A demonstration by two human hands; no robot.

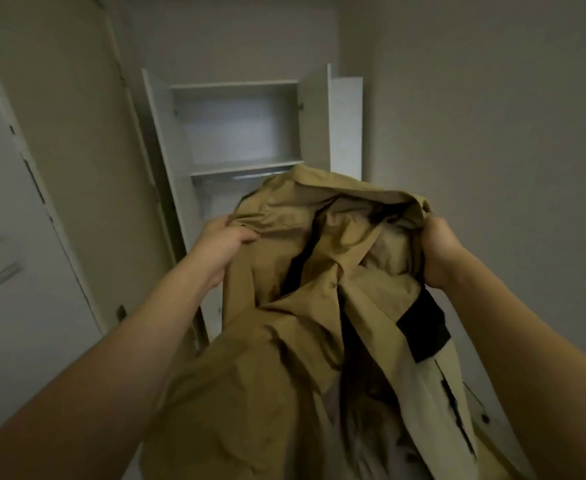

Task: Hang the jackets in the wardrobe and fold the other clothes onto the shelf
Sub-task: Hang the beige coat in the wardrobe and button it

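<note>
Khaki-tan jacket (284, 323), plain, with a black patch (423, 327) on one sleeve and a dark lining at the opening. White wardrobe (243, 133), shelf (246, 167) pale grey-white. Off-white walls (475, 116), unpatterned, beside a white door (14, 237).

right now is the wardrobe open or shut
Open: the wardrobe has both doors swung outward, showing its bare upper shelf and the rail beneath it.
</note>
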